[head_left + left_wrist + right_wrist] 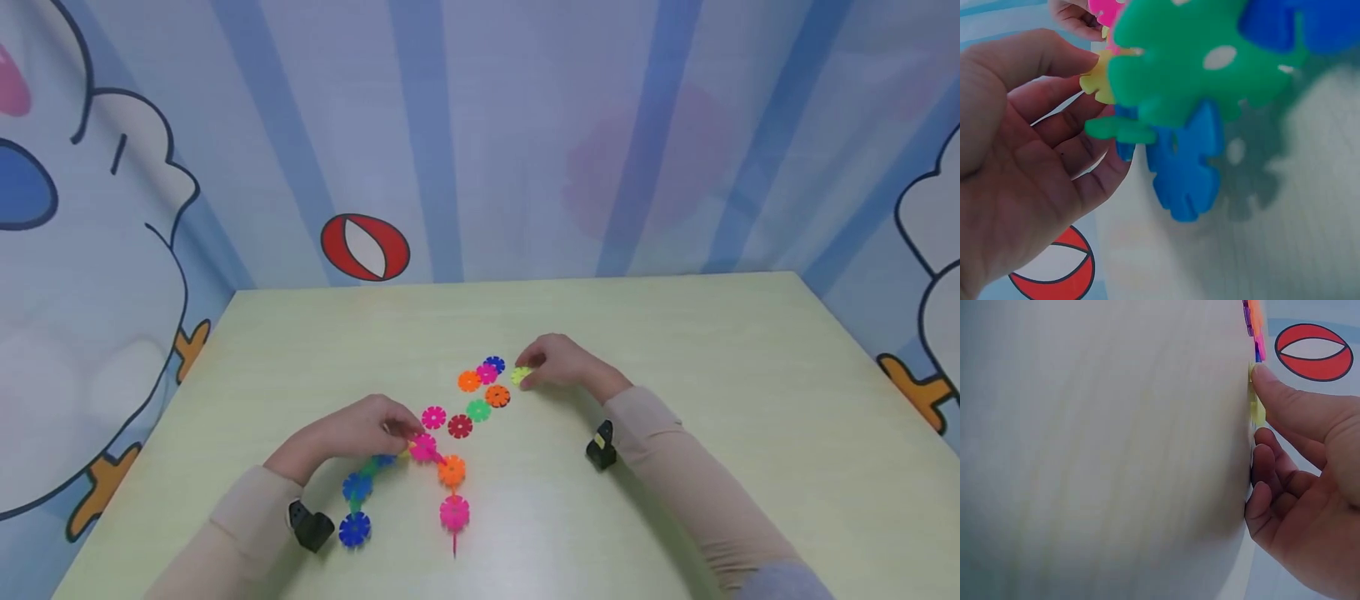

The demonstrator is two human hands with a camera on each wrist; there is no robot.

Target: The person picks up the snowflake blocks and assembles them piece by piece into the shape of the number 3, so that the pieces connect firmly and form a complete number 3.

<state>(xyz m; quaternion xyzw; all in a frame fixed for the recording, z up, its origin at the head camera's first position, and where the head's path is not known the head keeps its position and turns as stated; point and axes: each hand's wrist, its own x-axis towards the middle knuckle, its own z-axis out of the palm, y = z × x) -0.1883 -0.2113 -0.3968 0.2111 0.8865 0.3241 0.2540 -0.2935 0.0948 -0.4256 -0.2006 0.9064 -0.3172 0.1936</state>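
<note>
My left hand grips a chain of slotted plastic snowflake discs near its middle. In the left wrist view, thumb and fingers pinch a yellow disc there. From it, one branch leads through green and blue discs to a dark blue disc. The other passes a pink disc and an orange disc to a pink end disc. Farther right, my right hand pinches a yellow-green disc at the tabletop, its thumb on the near rim. Curled lower fingers rest against the table in the right wrist view.
Several loose discs lie between the hands, including a red one, a green one, an orange one and a blue one. The pale table ends at a printed cloth backdrop.
</note>
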